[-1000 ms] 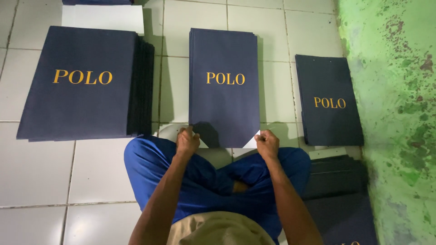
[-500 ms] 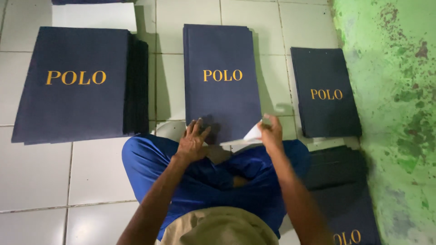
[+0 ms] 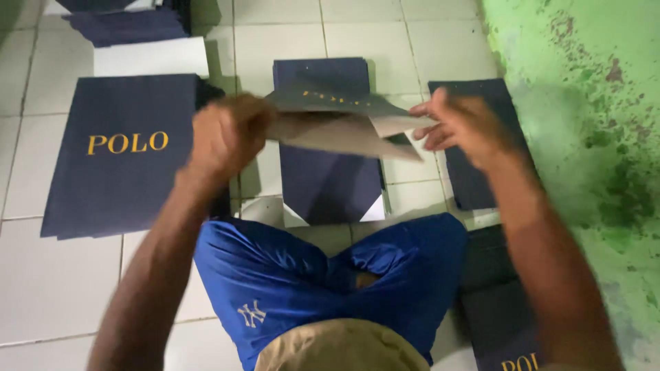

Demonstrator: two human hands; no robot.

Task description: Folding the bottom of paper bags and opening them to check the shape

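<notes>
Hands hold one navy paper bag (image 3: pixel 337 113) lifted flat above the tiled floor (image 3: pixel 62 275). The left hand (image 3: pixel 223 134) is closed in a fist on its near-left edge; the right hand (image 3: pixel 460 124) pinches the right edge, fingers partly curled. Directly beneath lies a stack of navy bags (image 3: pixel 330 178). Left of the left hand sits a wider stack with gold lettering (image 3: pixel 124 151); right of the right hand, another dark stack (image 3: pixel 474 172).
</notes>
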